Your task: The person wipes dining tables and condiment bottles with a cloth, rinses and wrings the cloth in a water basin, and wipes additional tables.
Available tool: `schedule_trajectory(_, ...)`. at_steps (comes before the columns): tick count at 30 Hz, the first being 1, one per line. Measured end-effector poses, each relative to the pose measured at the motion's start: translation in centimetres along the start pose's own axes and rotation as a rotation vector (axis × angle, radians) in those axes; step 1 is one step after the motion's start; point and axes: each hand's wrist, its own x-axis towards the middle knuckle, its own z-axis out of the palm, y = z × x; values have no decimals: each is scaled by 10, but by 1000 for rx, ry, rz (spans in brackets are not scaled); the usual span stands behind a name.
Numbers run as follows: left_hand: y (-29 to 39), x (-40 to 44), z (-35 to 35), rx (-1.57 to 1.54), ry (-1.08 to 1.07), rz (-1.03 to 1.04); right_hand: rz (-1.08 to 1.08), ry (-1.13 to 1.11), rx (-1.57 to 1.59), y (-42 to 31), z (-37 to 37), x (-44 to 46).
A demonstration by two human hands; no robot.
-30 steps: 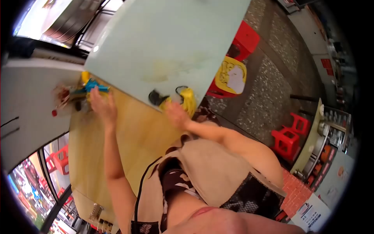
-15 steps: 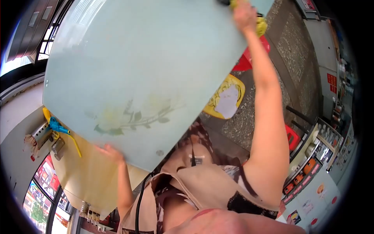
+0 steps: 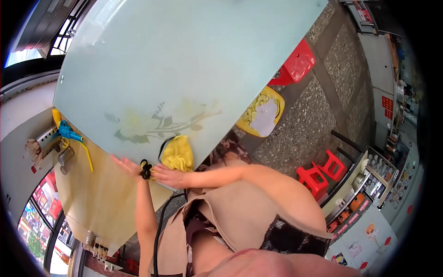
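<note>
A pale glass tabletop (image 3: 184, 69) with a printed flower design fills the upper middle of the view. My right hand (image 3: 170, 177) lies at its near corner, against a bunched yellow cloth (image 3: 179, 152) with dark trim along one side. Beside those fingertips is a small black looped piece (image 3: 146, 169); whether it belongs to the cloth I cannot tell. My left hand (image 3: 127, 167) rests on the near-left edge of the glass, fingers stretched out and holding nothing.
A wood-coloured table (image 3: 87, 198) adjoins the glass at left, with a perforated metal holder (image 3: 44, 141) and a blue-and-yellow object (image 3: 69, 132) near the wall. Right of the glass are a yellow stool (image 3: 263, 113), a red stool (image 3: 300, 62) and further red stools (image 3: 314, 180).
My right hand has swept the yellow cloth from the far right edge of the glass back to the near corner, beside my left hand. The left hand stays at the edge.
</note>
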Motion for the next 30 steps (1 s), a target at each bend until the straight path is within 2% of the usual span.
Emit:
schedule_trajectory(1, -2, 1, 0, -83, 17, 14, -95, 7, 90, -3, -5, 6)
schedule_trajectory(2, -3, -4, 0, -85, 12, 5, -83, 14, -222, 19, -23, 1)
schedule_trajectory(3, 6, -5, -1, -60, 18, -30, -76, 19, -537, 56, -74, 8)
schedule_trajectory(4, 16, -3, 1, -35, 24, -62, 64, 156, -391, 91, -136, 23)
schedule_trajectory(5, 21, -2, 3, -40, 23, -67, 214, 60, -641, 130, -197, 40)
schedule_trajectory(6, 24, -1, 0, 56, 7, -26, 184, 127, -781, 172, -261, 40)
schedule_trajectory(8, 40, 7, 2, 136, 37, 21, 335, 315, -899, 234, -367, 34)
schedule_trajectory(10, 74, 15, 5, 676, 51, 113, 324, 399, -1230, 318, -455, -12)
schedule_trajectory(11, 105, 32, 25, 439, 72, 215, 383, 487, -1185, 339, -499, -28)
schedule_trajectory(12, 146, 53, 51, 211, 84, 309, 520, 421, -1355, 363, -540, -51)
schedule_trajectory(13, 194, 78, 78, 116, 28, 387, 662, 349, -1521, 379, -562, -65)
schedule_trajectory(14, 234, 108, 111, 20, 4, 585, 652, 358, -1523, 375, -559, -55)
schedule_trajectory(16, 323, 162, 177, -7, -60, 854, 758, 471, -1172, 343, -530, -27)
schedule_trajectory(17, 362, 183, 210, -16, -61, 952, 624, 360, -1175, 334, -502, -26)
schedule_trajectory(18, 398, 201, 245, -62, -77, 1010, 505, 324, -1075, 302, -461, -11)
schedule_trajectory(19, 430, 212, 266, -28, -94, 1066, 357, 342, -1244, 258, -406, 6)
schedule_trajectory(20, 451, 220, 293, -42, -103, 1067, 463, 195, -1171, 227, -353, 7)
schedule_trajectory(21, 463, 227, 313, -48, -104, 1068, 400, 177, -1178, 186, -298, 19)
schedule_trajectory(22, 471, 231, 321, 47, -312, 999, 431, 153, -868, 153, -250, 30)
schedule_trajectory(23, 471, 237, 323, 136, -531, 915, 383, 116, -691, 129, -207, 38)
schedule_trajectory(24, 462, 242, 315, 156, -525, 893, 286, 59, -590, 118, -176, 54)
schedule_trajectory(26, 446, 234, 285, -66, -544, 845, 83, -14, -437, 122, -134, 91)
schedule_trajectory(28, 409, 218, 218, -372, -254, 899, -73, -34, -381, 145, -128, 143)
schedule_trajectory(29, 390, 207, 180, -355, -126, 848, -96, -12, -407, 163, -148, 176)
schedule_trajectory(30, 360, 200, 148, -265, -101, 805, -105, 10, -428, 178, -169, 205)
